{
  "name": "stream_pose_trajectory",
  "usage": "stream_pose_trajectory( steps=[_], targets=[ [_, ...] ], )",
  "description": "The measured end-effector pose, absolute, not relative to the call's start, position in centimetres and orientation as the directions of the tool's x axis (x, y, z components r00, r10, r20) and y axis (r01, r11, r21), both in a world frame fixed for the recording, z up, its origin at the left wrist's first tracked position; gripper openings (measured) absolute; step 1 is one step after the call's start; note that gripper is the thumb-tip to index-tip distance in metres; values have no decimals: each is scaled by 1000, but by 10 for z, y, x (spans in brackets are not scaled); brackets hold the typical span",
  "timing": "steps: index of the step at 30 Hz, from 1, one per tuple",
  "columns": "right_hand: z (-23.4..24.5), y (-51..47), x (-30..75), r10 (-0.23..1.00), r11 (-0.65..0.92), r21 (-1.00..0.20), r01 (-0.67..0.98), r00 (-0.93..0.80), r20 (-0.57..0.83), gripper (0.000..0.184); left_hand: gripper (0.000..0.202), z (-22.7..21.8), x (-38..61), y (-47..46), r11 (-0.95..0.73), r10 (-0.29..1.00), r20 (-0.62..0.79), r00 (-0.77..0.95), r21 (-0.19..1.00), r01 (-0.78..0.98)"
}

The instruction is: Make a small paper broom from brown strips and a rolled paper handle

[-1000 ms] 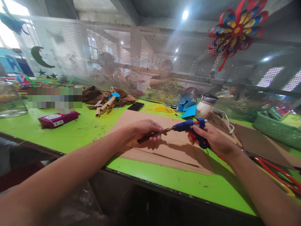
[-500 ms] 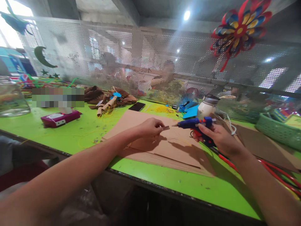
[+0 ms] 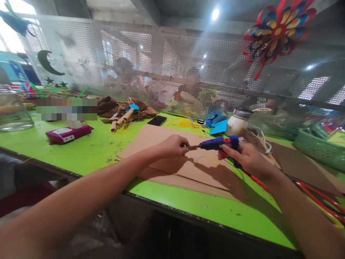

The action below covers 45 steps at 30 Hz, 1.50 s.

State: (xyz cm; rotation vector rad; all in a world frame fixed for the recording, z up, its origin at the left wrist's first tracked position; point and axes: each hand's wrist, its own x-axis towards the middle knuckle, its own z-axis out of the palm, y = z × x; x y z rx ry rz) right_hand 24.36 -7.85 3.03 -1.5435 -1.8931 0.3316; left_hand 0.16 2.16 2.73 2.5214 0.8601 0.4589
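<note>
My right hand (image 3: 252, 158) grips a blue hot glue gun (image 3: 219, 143) with a red trigger, its nozzle pointing left. Between thumb and fingers of my left hand (image 3: 174, 147) is pinched a small brown paper piece (image 3: 192, 147). The nozzle tip meets that piece, or sits right over it; I cannot tell which. Both hands are held above a stack of brown paper sheets (image 3: 161, 172) on the green table (image 3: 107, 147). A shadow of the gun and hand falls across the sheets.
Behind the sheets lie a phone (image 3: 157, 121), yellow string (image 3: 188, 123) and a cream bottle (image 3: 238, 121). Brown paper crafts (image 3: 126, 117) and a magenta tissue pack (image 3: 68, 134) stand left. Red-handled scissors (image 3: 318, 198) and a green basket (image 3: 314, 145) are right. A perforated screen (image 3: 161, 54) rises behind.
The glue gun has moved slightly left, bringing its nozzle from just short of the small paper piece to its end. My left hand stays nearly still, still pinching the piece.
</note>
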Motion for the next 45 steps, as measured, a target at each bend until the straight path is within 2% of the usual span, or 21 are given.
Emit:
stream_pose_trajectory(
  steps=[3, 8, 11, 16, 21, 24, 28, 36, 39, 45],
  targets=[
    [32, -79, 242, 947, 263, -547, 795, -105, 303, 45, 34, 29, 0, 22, -649, 632, 74, 771, 594, 475],
    [32, -79, 244, 950, 254, -535, 806, -103, 295, 46, 32, 27, 1, 24, -660, 640, 74, 765, 563, 498],
    [31, -79, 247, 949, 251, -554, 794, -87, 304, 46, 30, 26, 2, 22, -708, 639, 128, 759, 482, 515],
    [29, -77, 248, 937, 275, -540, 795, -95, 337, 44, 28, 23, 2, 16, -790, 613, 287, 736, 237, 565],
    [26, -74, 247, 939, 275, -543, 793, -100, 330, 43, 28, 20, 3, 15, -809, 585, 317, 746, 169, 562],
    [27, -75, 248, 941, 259, -541, 800, -84, 326, 44, 28, 19, 3, 16, -800, 599, 309, 738, 231, 553],
    [30, -77, 248, 943, 261, -548, 795, -87, 323, 44, 33, 20, 3, 22, -758, 630, 213, 747, 380, 531],
    [36, -80, 244, 950, 255, -555, 792, -100, 295, 42, 33, 25, -1, 26, -682, 606, 97, 790, 574, 453],
    [36, -81, 243, 952, 246, -543, 803, -93, 293, 43, 39, 27, -3, 24, -652, 588, 80, 805, 635, 414],
    [39, -82, 245, 956, 247, -515, 821, -119, 269, 45, 37, 28, -5, 24, -611, 568, 72, 820, 704, 361]
  ],
)
